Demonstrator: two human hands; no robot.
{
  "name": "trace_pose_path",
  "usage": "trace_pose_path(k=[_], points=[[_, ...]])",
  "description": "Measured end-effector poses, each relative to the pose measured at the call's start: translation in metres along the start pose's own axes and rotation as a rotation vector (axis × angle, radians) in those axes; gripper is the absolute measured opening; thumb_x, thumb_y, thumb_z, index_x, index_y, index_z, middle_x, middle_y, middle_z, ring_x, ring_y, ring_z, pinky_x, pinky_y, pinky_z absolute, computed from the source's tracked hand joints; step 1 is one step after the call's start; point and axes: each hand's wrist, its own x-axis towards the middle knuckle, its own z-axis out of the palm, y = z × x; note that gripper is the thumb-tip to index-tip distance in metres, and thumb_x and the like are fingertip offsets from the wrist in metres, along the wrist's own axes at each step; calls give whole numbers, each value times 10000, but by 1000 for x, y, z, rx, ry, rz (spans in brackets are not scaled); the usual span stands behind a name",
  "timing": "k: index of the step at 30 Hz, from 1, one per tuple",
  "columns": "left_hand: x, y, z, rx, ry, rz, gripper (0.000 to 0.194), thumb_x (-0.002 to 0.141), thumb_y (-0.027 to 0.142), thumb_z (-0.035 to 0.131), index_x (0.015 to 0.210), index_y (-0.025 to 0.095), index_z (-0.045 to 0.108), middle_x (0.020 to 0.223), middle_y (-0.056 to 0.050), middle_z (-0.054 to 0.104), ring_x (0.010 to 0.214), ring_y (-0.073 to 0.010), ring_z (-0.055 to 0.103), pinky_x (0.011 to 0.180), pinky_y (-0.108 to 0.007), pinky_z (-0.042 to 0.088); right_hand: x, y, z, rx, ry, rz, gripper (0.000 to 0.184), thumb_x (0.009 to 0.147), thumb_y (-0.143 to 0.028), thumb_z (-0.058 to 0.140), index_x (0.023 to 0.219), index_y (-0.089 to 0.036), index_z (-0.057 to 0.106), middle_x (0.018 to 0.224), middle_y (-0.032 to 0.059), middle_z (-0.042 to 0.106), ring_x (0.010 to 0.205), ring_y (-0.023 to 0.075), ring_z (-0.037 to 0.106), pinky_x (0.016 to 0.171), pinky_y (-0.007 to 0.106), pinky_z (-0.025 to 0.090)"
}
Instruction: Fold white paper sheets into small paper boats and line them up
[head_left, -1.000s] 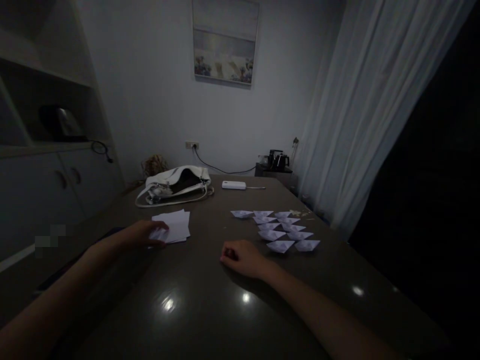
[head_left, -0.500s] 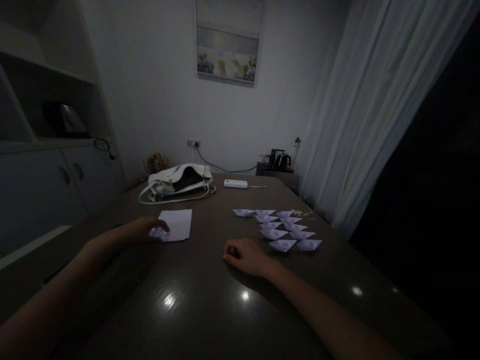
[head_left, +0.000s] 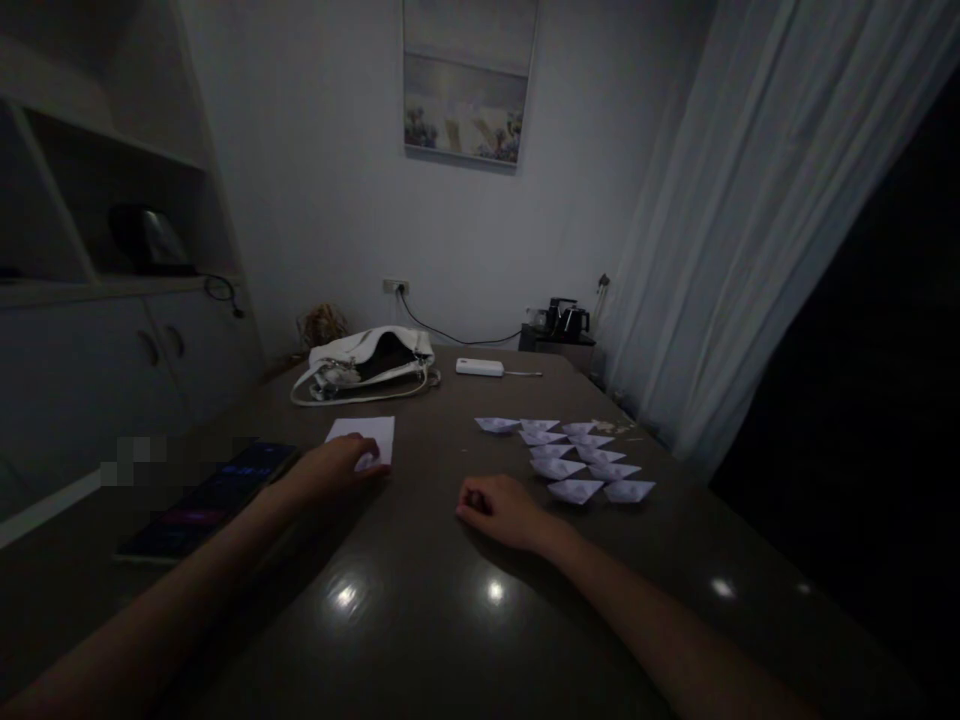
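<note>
My left hand [head_left: 334, 472] is over the near part of a small stack of white paper [head_left: 379, 430]. Its thumb and fingers are apart and curved, with white paper showing between them; the fingertips seem to touch the sheets. On the brown table, my right hand [head_left: 501, 512] rests on its side, fingers curled into a loose fist with nothing seen inside. Just beyond and to the right of it stand several folded white paper boats [head_left: 575, 490], set out in rough rows.
A phone [head_left: 214, 500] with a lit screen lies beside my left forearm. Farther back are a white handbag [head_left: 367, 360], open at the top, and a white power bank [head_left: 480, 368] with a short cable. Small pale scraps [head_left: 611, 428] lie beyond the boats near the right edge.
My left hand has moved right, from the paper stack's left edge to its near right corner. The phone has come into sight. My right hand keeps its pose; the view has shifted slightly.
</note>
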Motion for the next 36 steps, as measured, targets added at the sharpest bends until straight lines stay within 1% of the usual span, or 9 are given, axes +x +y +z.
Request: trace_pose_path(k=[5,9,15,18,23,26,29,33,36], points=[[0,3,1,21,14,-53,497,763,592,467,1004,184,618,1034,-128,630,931,-287,606,810,-362,468,0,-1,-1,1,-1,8,89,820,-240,580,837,-165,626,721,2,612,628,101,528,564,202,311],[-3,9,0,31,20,-72,513,758,598,467,1013,176,606,1052,-142,618,950,-303,595,815,-383,465,0,-2,-1,5,4,4,83,814,-237,584,831,-166,623,712,-2,608,627,104,530,562,200,313],[-4,11,2,40,34,-95,471,765,542,451,1030,179,595,1059,-140,620,969,-302,595,817,-380,466,0,0,1,-6,8,-2,100,824,-260,576,833,-170,618,711,-4,608,626,103,533,561,201,309],[-2,9,3,32,30,-88,490,766,544,433,1040,170,595,1051,-143,623,950,-299,604,804,-377,467,-1,1,1,-2,14,-13,93,821,-258,581,827,-172,617,706,-9,603,622,98,526,559,198,307],[2,2,4,6,12,-66,548,747,609,432,1018,169,615,1032,-148,632,930,-306,605,789,-384,468,0,1,0,4,11,-22,81,812,-248,599,829,-172,620,702,-14,597,615,95,519,551,193,300],[4,-3,5,-8,15,-53,533,743,618,447,986,182,635,1027,-143,641,926,-308,608,792,-380,466,0,1,-1,-3,7,-14,87,813,-254,601,833,-172,623,707,-11,599,620,97,519,555,195,299],[6,-6,6,-29,13,-23,498,748,594,472,993,197,647,1026,-131,648,936,-304,607,807,-376,463,0,1,-1,-8,10,-16,85,813,-253,603,834,-173,622,707,-13,600,620,97,516,558,197,299],[9,-6,5,-51,10,18,479,782,531,455,1093,215,636,1107,-121,624,976,-292,603,863,-382,450,-1,2,0,-6,13,-27,91,818,-262,600,836,-176,620,713,-14,601,624,98,525,560,197,300],[9,-2,2,-63,1,53,461,796,494,423,1040,199,681,1111,-123,628,988,-283,605,884,-359,448,-1,1,1,4,11,-21,82,813,-253,599,836,-177,620,718,-11,606,623,98,525,557,197,300]])
